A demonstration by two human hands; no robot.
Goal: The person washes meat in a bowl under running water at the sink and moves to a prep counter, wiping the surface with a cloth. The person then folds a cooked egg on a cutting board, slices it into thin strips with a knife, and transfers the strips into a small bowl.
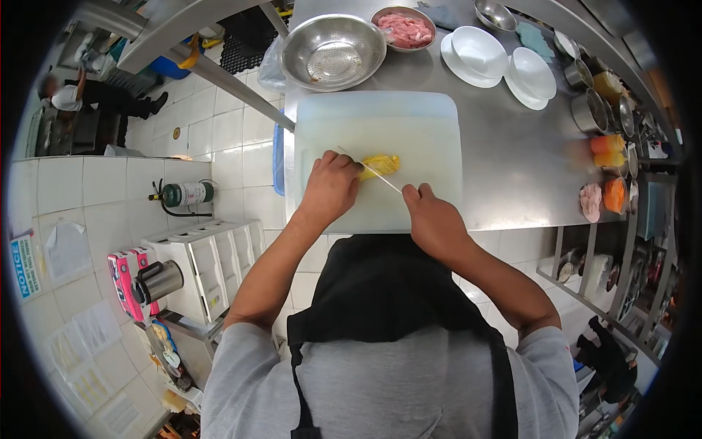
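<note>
A pale cutting board (431, 132) lies on the steel counter in front of me. On its middle rests a glossy yellow piece of food (383, 164), its kind unclear. My right hand (437, 223) is closed round the handle of a knife (387, 181), whose blade shows as a thin pale line seen almost edge-on. The blade slants up and left across the yellow food. My left hand (330, 186) has its fingers bent and pressed together at the near left end of the food, right beside the blade. Its fingertips partly hide what they press on.
Behind the board stand a perforated metal bowl (333, 53) and a bowl of raw pink meat strips (404, 31). White bowls (479, 51) sit on plates to the right. Metal pots (589, 110) and orange containers (608, 150) line the right side. A shelf post (238, 84) rises at left.
</note>
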